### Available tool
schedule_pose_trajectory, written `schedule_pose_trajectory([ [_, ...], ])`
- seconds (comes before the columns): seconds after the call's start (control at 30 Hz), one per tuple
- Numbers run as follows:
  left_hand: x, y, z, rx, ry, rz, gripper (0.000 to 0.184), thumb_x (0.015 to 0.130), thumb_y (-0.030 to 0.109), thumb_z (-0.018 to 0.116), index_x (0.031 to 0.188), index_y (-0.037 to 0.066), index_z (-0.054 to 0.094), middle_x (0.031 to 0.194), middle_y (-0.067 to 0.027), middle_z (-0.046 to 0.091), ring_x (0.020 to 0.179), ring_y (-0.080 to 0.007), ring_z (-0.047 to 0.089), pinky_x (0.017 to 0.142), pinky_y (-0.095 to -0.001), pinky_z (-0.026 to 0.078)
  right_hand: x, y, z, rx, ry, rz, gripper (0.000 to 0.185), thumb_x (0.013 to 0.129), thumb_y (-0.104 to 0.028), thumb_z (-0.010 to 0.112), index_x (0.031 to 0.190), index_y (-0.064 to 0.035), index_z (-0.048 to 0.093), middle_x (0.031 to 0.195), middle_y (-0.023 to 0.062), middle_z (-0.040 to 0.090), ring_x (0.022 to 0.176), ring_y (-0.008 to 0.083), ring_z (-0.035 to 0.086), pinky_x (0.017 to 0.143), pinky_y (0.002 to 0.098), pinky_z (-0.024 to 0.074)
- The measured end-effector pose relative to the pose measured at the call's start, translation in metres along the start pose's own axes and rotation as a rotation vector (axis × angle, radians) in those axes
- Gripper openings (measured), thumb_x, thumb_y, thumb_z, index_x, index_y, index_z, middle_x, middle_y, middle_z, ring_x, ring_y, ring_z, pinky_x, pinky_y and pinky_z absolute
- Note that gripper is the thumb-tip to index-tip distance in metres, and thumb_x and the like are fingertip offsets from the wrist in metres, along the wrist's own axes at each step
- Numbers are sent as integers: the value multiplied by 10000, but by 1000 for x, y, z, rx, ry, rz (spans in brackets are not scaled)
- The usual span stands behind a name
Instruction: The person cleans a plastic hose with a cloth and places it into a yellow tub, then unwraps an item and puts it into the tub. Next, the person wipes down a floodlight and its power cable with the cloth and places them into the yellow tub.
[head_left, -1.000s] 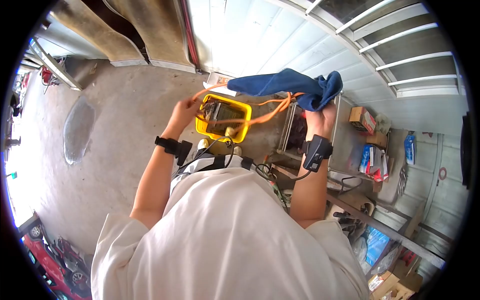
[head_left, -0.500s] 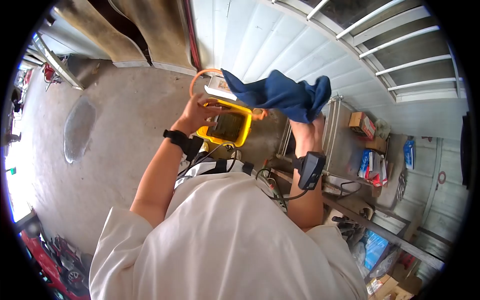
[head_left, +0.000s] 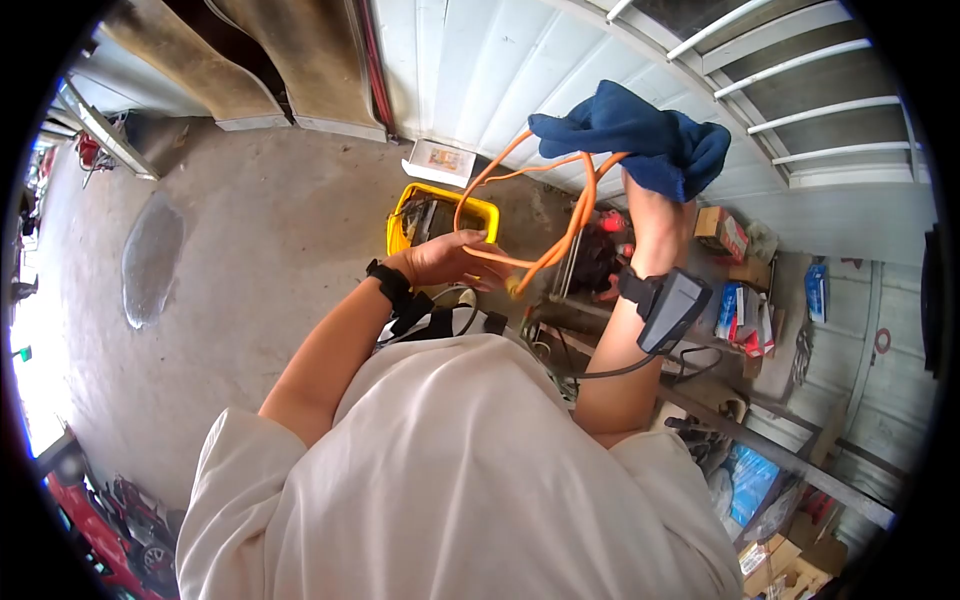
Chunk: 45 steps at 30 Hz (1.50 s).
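Observation:
Loops of an orange hose hang from a bunched blue cloth at the upper right of centre. My right hand is raised under the cloth, which covers its fingers; the hose passes into the cloth there. Lower and to the left, my left hand touches the hose loop, its fingers partly stretched out and apart, with no firm hold visible. A yellowish end piece of the hose dangles just right of its fingertips. Both wrists wear black straps, the right one with a dark box.
Behind my left hand a yellow bin with dark items stands on the concrete floor. A white box lies by the wall. To the right are a metal frame, a shelf with small boxes and a metal bar.
The blue cloth and my right hand have moved up and to the right. My left hand has moved right and down, in front of the bin, and the hose loops now hang wider.

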<state>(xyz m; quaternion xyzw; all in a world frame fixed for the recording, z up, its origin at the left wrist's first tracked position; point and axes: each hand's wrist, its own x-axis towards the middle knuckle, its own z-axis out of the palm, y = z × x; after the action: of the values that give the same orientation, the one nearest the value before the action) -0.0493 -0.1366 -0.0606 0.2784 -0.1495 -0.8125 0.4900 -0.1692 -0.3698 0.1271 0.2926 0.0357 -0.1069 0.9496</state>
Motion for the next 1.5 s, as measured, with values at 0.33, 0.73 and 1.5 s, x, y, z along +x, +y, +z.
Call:
schedule_pose_trajectory([
  [0.33,1,-9,2,233,13,20,519,941,505,382,1041,45,601,1025,-82,637,963,-185,550,913,-314,381,1,-19,-6,-21,2,-26,31,885,-112,553,911,-103,565,925,17,532,929,146,495,900,332,409],
  [0.73,4,-16,-4,120,-78,-87,498,948,441,412,1015,1,634,1082,-119,633,1022,-206,569,958,-314,370,-40,-64,-9,-175,-59,-209,127,834,-68,611,947,-94,559,945,14,528,910,131,502,854,306,439],
  [1.5,-20,-19,-107,-818,346,-14,140,895,94,424,938,1,520,1080,-211,605,633,-158,624,500,-215,506,-76,-98,-114,-1839,225,-1096,176,925,-121,527,1074,-31,551,1110,110,588,1037,220,546,999,369,395],
])
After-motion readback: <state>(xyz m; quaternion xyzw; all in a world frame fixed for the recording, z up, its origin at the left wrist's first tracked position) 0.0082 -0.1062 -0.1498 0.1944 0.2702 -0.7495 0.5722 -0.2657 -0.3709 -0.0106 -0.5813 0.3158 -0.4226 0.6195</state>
